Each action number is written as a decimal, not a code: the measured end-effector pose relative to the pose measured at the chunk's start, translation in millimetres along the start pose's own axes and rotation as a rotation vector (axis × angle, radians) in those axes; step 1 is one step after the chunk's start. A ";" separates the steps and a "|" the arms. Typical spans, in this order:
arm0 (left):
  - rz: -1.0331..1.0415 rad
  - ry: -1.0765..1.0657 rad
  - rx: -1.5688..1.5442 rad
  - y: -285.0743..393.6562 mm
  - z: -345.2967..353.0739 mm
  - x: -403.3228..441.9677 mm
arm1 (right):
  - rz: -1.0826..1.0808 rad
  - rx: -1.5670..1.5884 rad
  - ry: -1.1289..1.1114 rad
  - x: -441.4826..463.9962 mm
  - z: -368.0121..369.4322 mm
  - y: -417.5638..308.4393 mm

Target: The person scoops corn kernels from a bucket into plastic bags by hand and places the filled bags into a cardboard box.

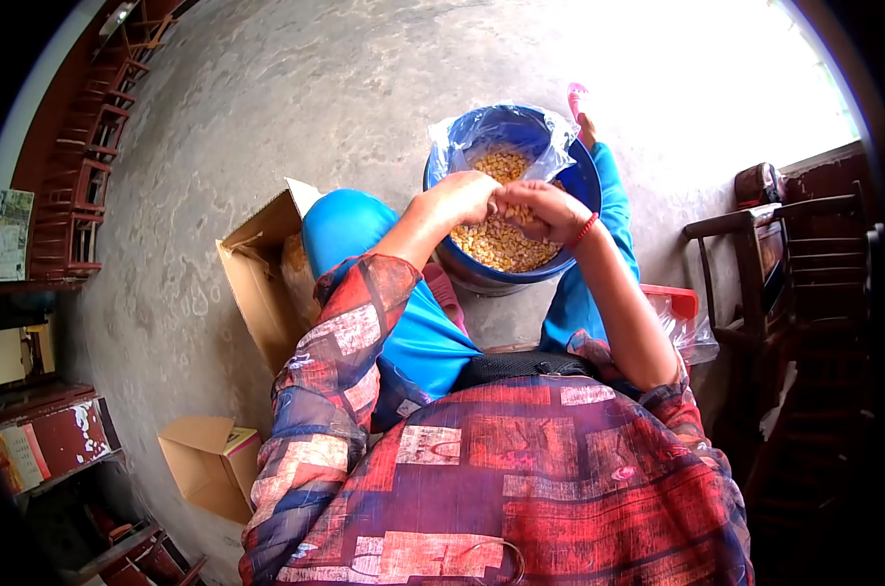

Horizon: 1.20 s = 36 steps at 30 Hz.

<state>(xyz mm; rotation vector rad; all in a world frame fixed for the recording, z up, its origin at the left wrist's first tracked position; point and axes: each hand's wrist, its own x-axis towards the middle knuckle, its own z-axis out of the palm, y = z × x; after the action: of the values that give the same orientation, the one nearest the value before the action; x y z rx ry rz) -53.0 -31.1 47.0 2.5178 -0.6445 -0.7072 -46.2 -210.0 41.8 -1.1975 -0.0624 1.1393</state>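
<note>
My left hand (464,198) is closed, with its fingertips pinched together over a blue bucket (586,186). Against it, my right hand (550,209) is curled, a red bracelet (587,229) on its wrist. The fingers of both hands meet, and whatever they grip is hidden. Beneath them, yellow kernels (506,244) that look like dried corn fill much of the bucket. Some kernels show between the two hands; I cannot tell whether they lie in the right palm. A clear plastic bag (556,137) lines the bucket and folds over its far rim.
The bucket stands between my knees on a concrete floor (267,107). An open cardboard box (257,283) sits by my left leg, a smaller box (208,459) behind it. On the right are a red-edged container (672,298) and a wooden chair (755,254). Stools (89,210) line the left wall.
</note>
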 end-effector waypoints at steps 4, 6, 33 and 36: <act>0.027 0.073 0.078 -11.9 13.8 12.8 | -0.276 0.121 0.132 8.9 10.6 -31.8; 0.009 0.081 0.069 -10.2 13.3 10.9 | -0.376 0.061 0.293 21.2 2.4 -42.0; 0.021 0.076 0.047 -1.8 7.3 4.0 | 0.149 -1.673 0.133 38.8 -48.4 50.7; 0.034 0.087 0.040 -5.3 9.7 5.6 | 0.270 -1.790 -0.054 56.8 -36.0 56.2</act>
<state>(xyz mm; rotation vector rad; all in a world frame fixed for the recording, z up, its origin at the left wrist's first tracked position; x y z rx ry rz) -52.6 -32.8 34.7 2.5519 -0.6756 -0.5740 -34.8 -198.9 -44.5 -2.7601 -1.1888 1.2493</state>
